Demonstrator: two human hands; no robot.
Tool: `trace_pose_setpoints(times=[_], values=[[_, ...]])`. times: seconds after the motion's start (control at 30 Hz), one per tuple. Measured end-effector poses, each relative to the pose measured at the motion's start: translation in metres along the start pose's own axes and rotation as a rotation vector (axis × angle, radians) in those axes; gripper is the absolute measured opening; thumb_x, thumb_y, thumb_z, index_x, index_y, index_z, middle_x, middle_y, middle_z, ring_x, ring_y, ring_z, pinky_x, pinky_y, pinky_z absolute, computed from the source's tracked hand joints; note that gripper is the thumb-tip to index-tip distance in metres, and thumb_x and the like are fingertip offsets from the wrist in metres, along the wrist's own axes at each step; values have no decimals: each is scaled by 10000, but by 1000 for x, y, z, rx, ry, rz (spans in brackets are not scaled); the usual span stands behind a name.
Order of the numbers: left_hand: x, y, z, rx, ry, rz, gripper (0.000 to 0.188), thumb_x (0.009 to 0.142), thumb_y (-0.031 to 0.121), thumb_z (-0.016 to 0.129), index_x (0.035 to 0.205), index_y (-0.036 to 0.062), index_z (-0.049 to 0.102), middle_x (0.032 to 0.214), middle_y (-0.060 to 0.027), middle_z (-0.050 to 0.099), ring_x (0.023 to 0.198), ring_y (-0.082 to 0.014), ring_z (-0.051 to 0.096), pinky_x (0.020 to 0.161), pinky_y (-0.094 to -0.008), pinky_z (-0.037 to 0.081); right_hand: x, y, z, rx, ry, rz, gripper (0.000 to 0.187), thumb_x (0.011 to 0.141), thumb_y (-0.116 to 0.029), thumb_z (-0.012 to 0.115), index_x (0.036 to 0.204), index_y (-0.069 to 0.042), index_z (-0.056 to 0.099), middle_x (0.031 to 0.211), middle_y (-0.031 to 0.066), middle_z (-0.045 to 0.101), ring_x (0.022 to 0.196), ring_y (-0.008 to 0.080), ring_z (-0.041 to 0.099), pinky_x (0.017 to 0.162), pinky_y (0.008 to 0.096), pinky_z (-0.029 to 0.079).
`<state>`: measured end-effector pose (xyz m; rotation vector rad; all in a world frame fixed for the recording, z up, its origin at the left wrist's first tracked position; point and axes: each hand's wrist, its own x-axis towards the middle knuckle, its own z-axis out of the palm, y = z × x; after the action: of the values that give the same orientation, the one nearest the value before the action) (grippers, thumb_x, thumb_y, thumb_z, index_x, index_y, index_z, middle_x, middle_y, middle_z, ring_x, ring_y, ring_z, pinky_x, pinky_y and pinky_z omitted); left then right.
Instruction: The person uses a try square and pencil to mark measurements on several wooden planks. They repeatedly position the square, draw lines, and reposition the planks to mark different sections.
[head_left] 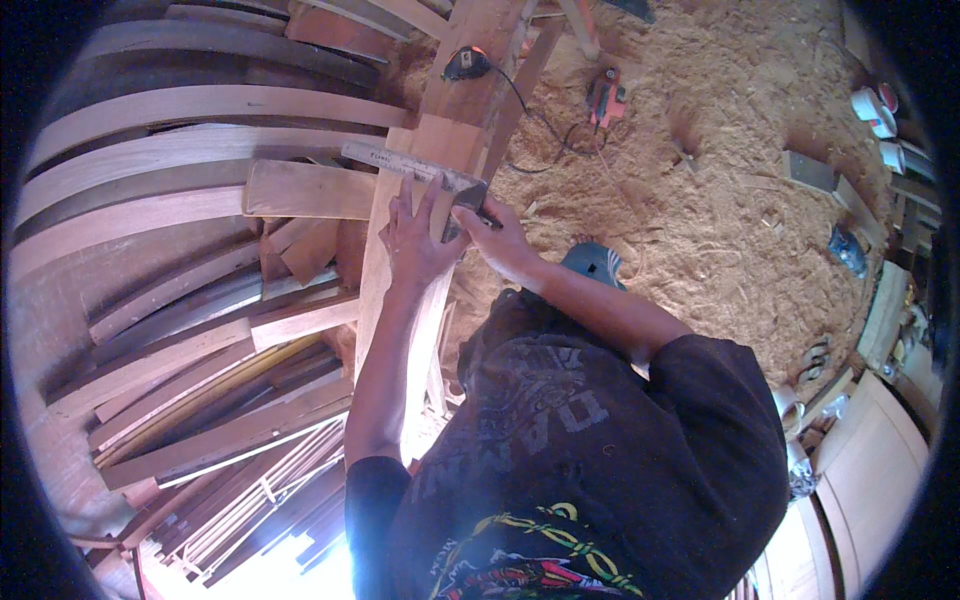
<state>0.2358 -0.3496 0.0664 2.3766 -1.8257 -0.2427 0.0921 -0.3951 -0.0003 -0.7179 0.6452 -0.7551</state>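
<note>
The pale, straight measuring square with a dark block-like end point(400, 160) lies across a long, light-brown wooden beam point(376, 300). It looks stiff and fairly light, probably easiest to hold by the thicker dark end, with the slim blade pressed flat. The left hand point(422, 240) is open, fingers spread against blade and wood; the right hand point(500, 242) curls around the dark end, though whether it also grips something slim, I cannot tell. The beam's face looks smooth. Brown wooden boards point(190, 150) crowd the left; loose tan sawdust point(730, 210) covers the ground on the right, bearing a red power tool point(607, 97).
</note>
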Motion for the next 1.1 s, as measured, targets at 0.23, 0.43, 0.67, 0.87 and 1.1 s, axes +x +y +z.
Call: trace_pose_setpoints(times=[0.23, 0.43, 0.67, 0.87, 1.1], values=[[0, 5, -4, -8, -19, -35, 997, 699, 550, 858, 1586, 381, 436, 1700, -159, 283, 1446, -456, 403, 1052, -653, 372, 0, -3, 0, -12, 14, 34, 272, 1048, -217, 674, 1234, -20, 700, 1097, -16, 686, 1020, 75, 573, 899, 260, 482], [0, 10, -7, 3, -30, -50, 979, 688, 536, 867, 1566, 361, 472, 1702, -148, 279, 1447, -442, 402, 1058, -648, 371, -1, -3, 1, -16, 14, 7, 279, 1050, -215, 671, 1248, -20, 689, 1090, -18, 680, 1010, 74, 569, 893, 260, 483], [2, 13, -6, 38, 6, -52, 980, 663, 515, 870, 1552, 340, 496, 1685, -123, 309, 1431, -400, 419, 1047, -634, 392, 0, -2, -3, -19, 1, 65, 232, 1050, -218, 672, 1201, -44, 698, 1032, -38, 660, 931, 60, 561, 805, 238, 466], [0, 18, -9, 57, 5, -68, 982, 649, 529, 877, 1541, 349, 509, 1669, -112, 332, 1433, -391, 416, 1058, -636, 384, 1, 2, -7, -43, -5, 54, 256, 1041, -260, 692, 1192, -53, 693, 1010, -36, 653, 898, 65, 563, 790, 233, 464], [2, 20, -9, 62, -23, -117, 1045, 614, 639, 881, 1547, 374, 493, 1700, -80, 283, 1481, -378, 358, 1102, -652, 351, 10, -53, -52, -299, 95, -221, 330, 1076, -260, 634, 1335, -54, 638, 1042, 6, 662, 891, 77, 581, 761, 233, 467]])
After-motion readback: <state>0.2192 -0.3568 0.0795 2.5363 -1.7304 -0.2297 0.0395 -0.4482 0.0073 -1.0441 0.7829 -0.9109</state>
